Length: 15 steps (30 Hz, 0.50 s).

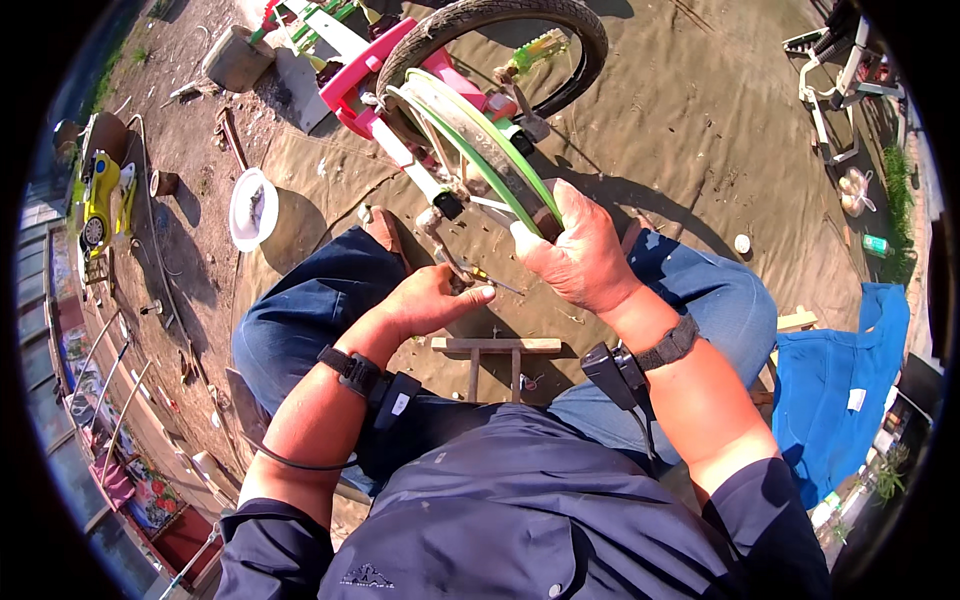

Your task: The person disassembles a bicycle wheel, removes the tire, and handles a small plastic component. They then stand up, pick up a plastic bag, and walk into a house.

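Observation:
A child's bicycle with a pink and white frame (397, 150) lies in front of me. Its green rim (475, 140), with a dusty grey channel between the two edges, curves down toward my lap. My right hand (580, 250) is closed on the lower end of that rim, thumb on top. Just left of it, my left hand (425, 303) is held with the thumb stretched out, its fingers partly hidden and nothing visible in it. Beside its fingertips are a rusty crank arm (440, 243) and a small yellow-and-black screwdriver (485, 274) on the ground sheet.
A black-tyred wheel (590, 50) is beyond the rim. To the left stand a white bowl (241, 222), a pipe wrench (231, 135), a bucket (238, 57) and a yellow toy car (98, 205). A small wooden stool (497, 346) is between my legs. Blue cloth (835, 385) hangs at right.

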Motion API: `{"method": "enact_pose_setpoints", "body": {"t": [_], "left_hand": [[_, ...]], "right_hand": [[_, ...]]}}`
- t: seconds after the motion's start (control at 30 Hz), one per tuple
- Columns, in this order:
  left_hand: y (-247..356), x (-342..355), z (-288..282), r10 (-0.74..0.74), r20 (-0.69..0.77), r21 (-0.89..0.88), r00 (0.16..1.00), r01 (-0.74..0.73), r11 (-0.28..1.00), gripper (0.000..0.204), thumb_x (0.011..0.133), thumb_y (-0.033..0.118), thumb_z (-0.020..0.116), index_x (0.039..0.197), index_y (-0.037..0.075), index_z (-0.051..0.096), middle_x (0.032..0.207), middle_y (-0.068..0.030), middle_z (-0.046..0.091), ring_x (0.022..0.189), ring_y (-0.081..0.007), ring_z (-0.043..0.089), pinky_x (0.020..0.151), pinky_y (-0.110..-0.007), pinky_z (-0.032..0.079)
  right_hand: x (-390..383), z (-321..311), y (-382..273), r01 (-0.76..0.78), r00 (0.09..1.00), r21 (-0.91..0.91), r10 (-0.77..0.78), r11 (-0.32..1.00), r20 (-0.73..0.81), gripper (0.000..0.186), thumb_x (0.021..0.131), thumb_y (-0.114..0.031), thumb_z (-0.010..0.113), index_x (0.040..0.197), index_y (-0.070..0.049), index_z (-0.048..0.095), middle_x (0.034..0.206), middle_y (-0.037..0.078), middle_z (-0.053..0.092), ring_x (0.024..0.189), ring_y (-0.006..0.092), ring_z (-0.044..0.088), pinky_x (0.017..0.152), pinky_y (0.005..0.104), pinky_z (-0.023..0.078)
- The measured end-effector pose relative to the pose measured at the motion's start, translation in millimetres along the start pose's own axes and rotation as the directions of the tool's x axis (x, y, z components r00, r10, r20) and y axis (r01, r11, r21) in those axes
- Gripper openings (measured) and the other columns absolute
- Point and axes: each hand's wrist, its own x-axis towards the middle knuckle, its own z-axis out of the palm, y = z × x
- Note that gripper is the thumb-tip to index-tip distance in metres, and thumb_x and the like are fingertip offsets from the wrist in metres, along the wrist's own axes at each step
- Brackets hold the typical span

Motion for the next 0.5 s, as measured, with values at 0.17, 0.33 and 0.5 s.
{"method": "enact_pose_setpoints", "body": {"t": [0.17,0.33,0.5], "left_hand": [[18.0,-11.7,-4.9,-0.036,0.012,0.159,0.999,0.034,0.987,0.066,0.081,0.053,0.070,0.107,-0.006,0.060,0.080,-0.0157,0.066,0.077,-0.0237,0.064,0.069,-0.035,0.050],[37.5,-25.0,-9.2,-0.067,0.013,0.186,0.998,0.063,0.980,0.051,0.081,0.041,0.073,0.105,-0.003,0.061,0.080,-0.0134,0.064,0.075,-0.0199,0.061,0.068,-0.033,0.048],[15.2,-13.5,1.8,0.011,-0.072,0.221,0.997,0.005,0.975,0.056,0.081,0.042,0.073,0.109,-0.005,0.059,0.086,-0.0143,0.066,0.083,-0.0225,0.064,0.075,-0.033,0.050]], "right_hand": [[0.9,-1.2,6.1,0.011,1.000,0.008,-0.011,1.000,0.021,0.024,0.074,-0.020,0.069,0.085,-0.003,0.057,0.074,0.018,0.061,0.068,0.0353,0.062,0.064,0.0386,0.050],[1.8,-3.6,4.2,0.005,0.999,0.080,-0.007,0.997,0.032,0.023,0.075,-0.019,0.068,0.088,-0.002,0.057,0.077,0.019,0.063,0.071,0.0361,0.063,0.066,0.0383,0.050],[2.1,-2.7,-2.3,0.023,0.999,0.059,-0.025,0.998,0.026,0.023,0.075,-0.018,0.068,0.089,-0.002,0.059,0.080,0.019,0.064,0.075,0.0370,0.064,0.068,0.0389,0.051]]}}
